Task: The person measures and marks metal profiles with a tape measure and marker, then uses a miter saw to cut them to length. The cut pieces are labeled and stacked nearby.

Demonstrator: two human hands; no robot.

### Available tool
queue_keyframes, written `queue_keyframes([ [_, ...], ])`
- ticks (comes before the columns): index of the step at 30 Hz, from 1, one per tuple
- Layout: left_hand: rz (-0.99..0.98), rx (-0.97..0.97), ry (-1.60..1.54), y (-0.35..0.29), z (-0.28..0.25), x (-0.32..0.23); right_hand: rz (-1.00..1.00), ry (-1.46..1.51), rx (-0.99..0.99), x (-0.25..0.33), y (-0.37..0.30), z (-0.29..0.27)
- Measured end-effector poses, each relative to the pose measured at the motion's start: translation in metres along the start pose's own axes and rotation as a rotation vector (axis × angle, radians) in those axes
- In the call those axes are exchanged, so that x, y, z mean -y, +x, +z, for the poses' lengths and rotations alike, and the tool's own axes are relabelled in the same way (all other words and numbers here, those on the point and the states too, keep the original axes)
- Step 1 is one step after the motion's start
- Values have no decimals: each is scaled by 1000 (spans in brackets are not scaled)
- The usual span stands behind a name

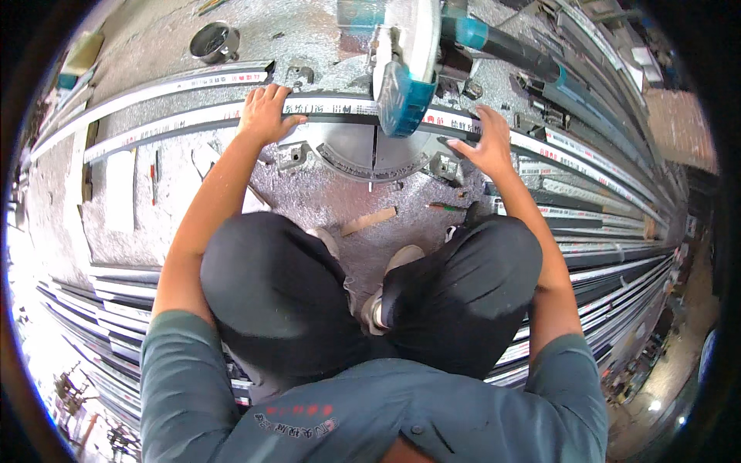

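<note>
A long metal profile (pixel 340 106) with white printed film on it lies across the bed of a mitre saw (pixel 407 100). My left hand (pixel 264 117) grips the profile left of the saw, fingers over its far side and thumb along the near side. To the right of the saw, my right hand (pixel 489 145) spans the same profile, fingers at its far edge and thumb at its near edge. Between my hands, the teal and clear blade guard hangs low over the profile and hides part of it. Below it shows the round slotted saw table (pixel 351 147).
Another profile (pixel 177 86) lies beyond my left hand, near a metal mug (pixel 214 43). Stacked profiles (pixel 610 255) fill the right side, and more lie at lower left. A wooden strip (pixel 369 221) and a thin red tool (pixel 153 177) are on the floor.
</note>
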State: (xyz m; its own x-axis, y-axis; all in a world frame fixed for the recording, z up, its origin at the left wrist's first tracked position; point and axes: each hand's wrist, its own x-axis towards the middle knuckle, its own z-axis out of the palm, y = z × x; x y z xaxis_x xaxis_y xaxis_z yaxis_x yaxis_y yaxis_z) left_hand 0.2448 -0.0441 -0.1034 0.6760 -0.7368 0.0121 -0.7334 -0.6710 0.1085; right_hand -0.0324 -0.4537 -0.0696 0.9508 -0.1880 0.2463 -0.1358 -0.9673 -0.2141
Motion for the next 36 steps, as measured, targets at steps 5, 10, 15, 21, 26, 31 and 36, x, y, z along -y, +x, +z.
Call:
queue_keyframes([
  [5, -106, 81, 59, -2, -4, -2, -102, -39, -389, 28, 4, -128],
  [10, -120, 87, 70, -3, -3, -2, -337, -79, -269, 107, 19, -175],
  [15, -115, -6, 54, -7, 1, 1, -461, -135, -150, 174, 41, -113],
  [21, -199, 63, 98, -9, -7, -1, -508, -326, -149, 176, 59, -89],
  [26, -184, 6, 68, -10, -5, 3, -514, -284, -131, 166, 70, -114],
  [31, -186, -8, 56, -10, 1, 4, -351, -205, -271, 156, 109, -149],
  [36, -187, -17, 70, -10, 2, 4, 92, -194, 275, 138, 165, -182],
])
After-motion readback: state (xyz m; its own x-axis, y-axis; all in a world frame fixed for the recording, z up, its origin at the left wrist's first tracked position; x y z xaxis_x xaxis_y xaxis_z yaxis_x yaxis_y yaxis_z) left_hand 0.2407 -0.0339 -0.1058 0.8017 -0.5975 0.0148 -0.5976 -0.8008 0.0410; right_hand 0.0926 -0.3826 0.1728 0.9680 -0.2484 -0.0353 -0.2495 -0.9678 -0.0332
